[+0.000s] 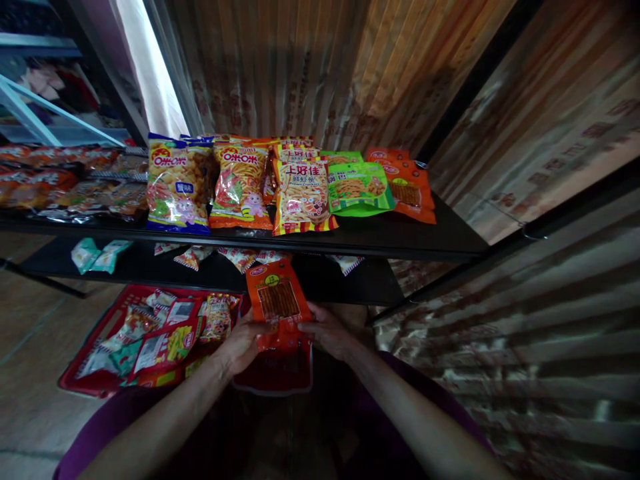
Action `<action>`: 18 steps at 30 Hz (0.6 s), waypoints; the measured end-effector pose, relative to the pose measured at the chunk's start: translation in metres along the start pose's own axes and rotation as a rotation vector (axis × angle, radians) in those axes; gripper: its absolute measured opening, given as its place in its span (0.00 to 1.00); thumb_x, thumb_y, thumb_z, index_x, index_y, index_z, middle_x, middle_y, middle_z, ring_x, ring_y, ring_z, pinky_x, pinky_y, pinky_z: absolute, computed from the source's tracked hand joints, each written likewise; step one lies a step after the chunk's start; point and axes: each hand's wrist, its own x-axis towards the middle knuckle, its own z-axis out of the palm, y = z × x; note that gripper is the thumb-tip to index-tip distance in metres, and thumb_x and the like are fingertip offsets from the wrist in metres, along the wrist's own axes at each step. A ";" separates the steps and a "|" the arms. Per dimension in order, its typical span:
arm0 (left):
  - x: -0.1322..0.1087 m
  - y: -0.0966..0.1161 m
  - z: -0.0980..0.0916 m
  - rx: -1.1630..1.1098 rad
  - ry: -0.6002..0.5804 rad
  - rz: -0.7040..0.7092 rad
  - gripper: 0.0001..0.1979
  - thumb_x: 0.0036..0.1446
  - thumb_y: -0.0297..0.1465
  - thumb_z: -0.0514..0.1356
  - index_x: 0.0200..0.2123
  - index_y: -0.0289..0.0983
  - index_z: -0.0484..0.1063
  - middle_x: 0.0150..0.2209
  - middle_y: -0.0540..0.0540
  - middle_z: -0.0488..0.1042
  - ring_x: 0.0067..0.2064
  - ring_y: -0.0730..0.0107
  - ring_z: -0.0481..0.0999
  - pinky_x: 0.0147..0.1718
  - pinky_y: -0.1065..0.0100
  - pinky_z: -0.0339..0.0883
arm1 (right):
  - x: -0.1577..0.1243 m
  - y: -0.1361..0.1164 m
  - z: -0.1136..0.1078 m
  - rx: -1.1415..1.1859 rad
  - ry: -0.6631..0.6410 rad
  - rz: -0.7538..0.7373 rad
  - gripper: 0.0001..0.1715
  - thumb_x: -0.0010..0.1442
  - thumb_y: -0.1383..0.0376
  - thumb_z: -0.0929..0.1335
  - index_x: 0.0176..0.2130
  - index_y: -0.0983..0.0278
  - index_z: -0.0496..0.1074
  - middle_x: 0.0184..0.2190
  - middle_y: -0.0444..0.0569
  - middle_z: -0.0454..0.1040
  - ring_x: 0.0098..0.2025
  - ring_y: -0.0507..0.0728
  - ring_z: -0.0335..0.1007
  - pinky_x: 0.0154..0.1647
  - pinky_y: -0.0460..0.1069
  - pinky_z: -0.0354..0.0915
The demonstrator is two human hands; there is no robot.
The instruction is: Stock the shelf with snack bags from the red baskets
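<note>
An orange snack bag with a clear window showing brown sticks is held upright between my two hands. My left hand grips its lower left edge, and my right hand grips the lower right edge, fingers closed on it. Behind and below the bag is a red basket with several snack packets inside, among them a red packet with yellow snacks pictured. Similar orange bags stand at the right end of the upper shelf, beside green bags.
A black shelf carries prawn cracker bags, larger snack bags and several packets at left. Below it, a lower shelf holds small packets and teal packets. A corrugated wall and black frame bars border the right.
</note>
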 end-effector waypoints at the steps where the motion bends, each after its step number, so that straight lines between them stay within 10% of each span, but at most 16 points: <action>1: 0.000 -0.001 0.000 0.011 0.011 0.010 0.29 0.39 0.16 0.64 0.48 0.35 0.70 0.39 0.41 0.79 0.43 0.54 0.77 0.46 0.56 0.68 | 0.000 0.001 -0.001 -0.005 -0.003 0.005 0.31 0.39 0.68 0.73 0.46 0.62 0.69 0.34 0.43 0.77 0.33 0.53 0.74 0.35 0.48 0.67; 18: -0.004 -0.016 -0.004 0.088 0.139 0.008 0.32 0.33 0.19 0.65 0.47 0.37 0.71 0.37 0.45 0.80 0.40 0.58 0.78 0.41 0.61 0.69 | 0.024 0.022 -0.017 -0.327 0.120 -0.206 0.31 0.47 0.63 0.70 0.51 0.60 0.64 0.42 0.49 0.76 0.43 0.59 0.73 0.44 0.56 0.67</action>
